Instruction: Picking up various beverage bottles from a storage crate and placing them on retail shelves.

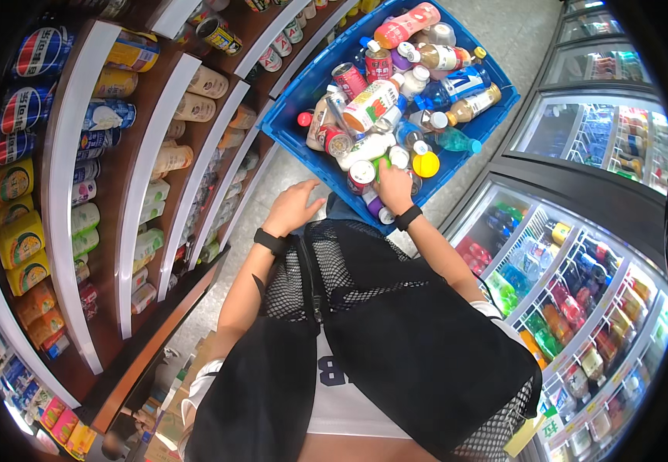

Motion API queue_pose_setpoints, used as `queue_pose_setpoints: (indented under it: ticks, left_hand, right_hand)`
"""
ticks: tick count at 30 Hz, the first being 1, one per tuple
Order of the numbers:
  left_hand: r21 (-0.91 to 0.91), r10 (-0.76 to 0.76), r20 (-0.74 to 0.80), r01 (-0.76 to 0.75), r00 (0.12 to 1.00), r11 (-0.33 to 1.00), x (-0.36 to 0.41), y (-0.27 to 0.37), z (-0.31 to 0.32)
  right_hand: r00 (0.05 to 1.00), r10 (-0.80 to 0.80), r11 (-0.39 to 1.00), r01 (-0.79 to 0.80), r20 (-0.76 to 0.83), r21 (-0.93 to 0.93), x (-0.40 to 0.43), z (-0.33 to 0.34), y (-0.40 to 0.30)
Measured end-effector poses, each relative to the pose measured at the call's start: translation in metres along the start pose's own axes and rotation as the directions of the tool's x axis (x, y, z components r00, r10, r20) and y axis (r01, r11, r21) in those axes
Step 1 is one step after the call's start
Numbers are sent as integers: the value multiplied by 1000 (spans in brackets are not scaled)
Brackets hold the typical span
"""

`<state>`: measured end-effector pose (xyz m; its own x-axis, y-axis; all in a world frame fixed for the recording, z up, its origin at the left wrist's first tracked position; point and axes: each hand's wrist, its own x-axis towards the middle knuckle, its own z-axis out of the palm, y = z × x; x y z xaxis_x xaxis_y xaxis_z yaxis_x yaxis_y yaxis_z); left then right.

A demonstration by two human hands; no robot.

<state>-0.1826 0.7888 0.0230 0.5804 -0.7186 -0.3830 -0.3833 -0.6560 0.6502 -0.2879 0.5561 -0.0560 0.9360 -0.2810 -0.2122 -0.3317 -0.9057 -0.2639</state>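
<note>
A blue plastic crate stands before me, heaped with drink bottles and cans. My right hand reaches into its near end, fingertips against a green item; whether they grip it is hidden. Close by lie a can with a white top, a yellow cap and a white bottle. On top of the heap rests a juice bottle with a carrot label, and a pink bottle lies at the far end. My left hand hovers outside the crate's near left side, empty, fingers apart.
Shelves of cans and bottles line the left side. Glass-door drink fridges run along the right. Tiled floor shows between them. Cardboard boxes and part of another person appear at lower left.
</note>
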Motion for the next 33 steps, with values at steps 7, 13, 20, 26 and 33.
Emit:
queue_pose_setpoints:
  ticks: [7, 13, 20, 26, 33]
  left_hand:
    - [-90, -59, -99, 50, 993, 995, -5, -15, 11]
    - [-204, -136, -100, 113, 986, 972, 0, -35, 10]
    - [-218, -80, -168, 42, 983, 975, 2, -40, -3]
    - [-334, 29, -253, -115, 967, 935, 9, -30, -22]
    - [-464, 249, -306, -372, 919, 804, -3, 25, -76]
  right_hand:
    - [997, 17, 998, -13, 80, -57, 9, 0, 10]
    - [997, 19, 999, -16, 79, -37, 21, -5, 21]
    - [987, 153, 987, -150, -54, 55, 6, -59, 17]
    - [924, 346, 812, -207, -166, 545, -8, -127, 16]
    - [997, -19, 371, -68, 80, 926, 6, -203, -44]
